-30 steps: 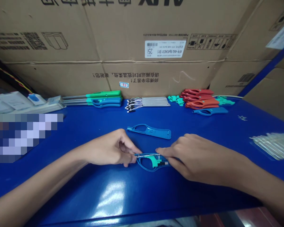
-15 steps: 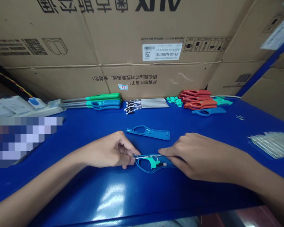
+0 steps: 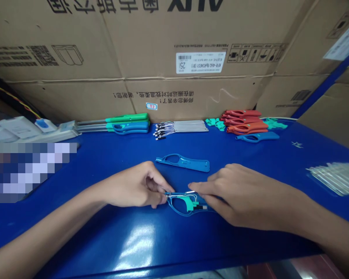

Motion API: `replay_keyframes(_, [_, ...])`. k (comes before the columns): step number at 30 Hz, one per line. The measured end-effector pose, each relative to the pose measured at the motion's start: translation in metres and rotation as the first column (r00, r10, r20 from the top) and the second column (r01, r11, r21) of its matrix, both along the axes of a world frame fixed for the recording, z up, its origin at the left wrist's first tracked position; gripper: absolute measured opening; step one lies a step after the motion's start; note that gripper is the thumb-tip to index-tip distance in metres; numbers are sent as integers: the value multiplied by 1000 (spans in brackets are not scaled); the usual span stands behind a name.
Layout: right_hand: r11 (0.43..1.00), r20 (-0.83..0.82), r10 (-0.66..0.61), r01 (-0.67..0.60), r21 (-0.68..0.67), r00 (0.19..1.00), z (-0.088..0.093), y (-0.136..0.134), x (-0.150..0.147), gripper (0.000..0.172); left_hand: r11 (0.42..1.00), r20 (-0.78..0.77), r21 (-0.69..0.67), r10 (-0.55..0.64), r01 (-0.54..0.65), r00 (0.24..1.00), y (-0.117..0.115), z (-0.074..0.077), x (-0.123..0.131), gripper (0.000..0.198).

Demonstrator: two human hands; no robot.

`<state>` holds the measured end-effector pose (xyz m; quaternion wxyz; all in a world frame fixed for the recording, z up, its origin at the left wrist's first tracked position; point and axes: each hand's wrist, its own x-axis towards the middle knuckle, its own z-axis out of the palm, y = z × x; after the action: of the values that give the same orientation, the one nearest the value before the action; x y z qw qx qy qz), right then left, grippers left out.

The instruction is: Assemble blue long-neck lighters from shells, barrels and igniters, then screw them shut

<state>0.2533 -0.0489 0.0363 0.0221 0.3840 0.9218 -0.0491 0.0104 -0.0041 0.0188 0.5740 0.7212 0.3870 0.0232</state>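
Observation:
A blue lighter shell half (image 3: 178, 212) lies open side up at the near middle of the table. In it sit a green trigger (image 3: 188, 203), a black igniter piece with a pale tip (image 3: 203, 207) and thin white wires (image 3: 182, 195). My left hand (image 3: 147, 186) is closed in a pinch on the shell's narrow left end. Over the wide end, my right hand (image 3: 235, 193) grips the shell; its index fingertip touches a small shiny strip (image 3: 189, 192) at the upper edge. The right fingers hide most of the handle. Just beyond lies another blue shell half (image 3: 189, 163).
Along the back are finished-looking lighters (image 3: 130, 127), metal tubes with wires (image 3: 189, 126), green triggers (image 3: 216, 123), red shells (image 3: 244, 118) and a blue shell (image 3: 257, 137). Clear thin tubes (image 3: 337, 177) lie right, a power strip (image 3: 62, 133) left. A cardboard wall (image 3: 151, 66) stands behind.
My right index fingertip has slid slightly left along the shell's upper edge, and a shiny strip now shows at its tip. My left hand keeps its pinch.

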Motion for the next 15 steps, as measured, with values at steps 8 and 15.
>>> replay_keyframes(8, [996,55,74,-76,37,996,-11,-4,-12,24,1000,13,12,2,-2,1000,0,-1,1,31])
replay_keyframes(15, [979,147,71,-98,181,987,-17,-14,-16,37,1000,20,3,-7,7,1000,-1,0,1,29])
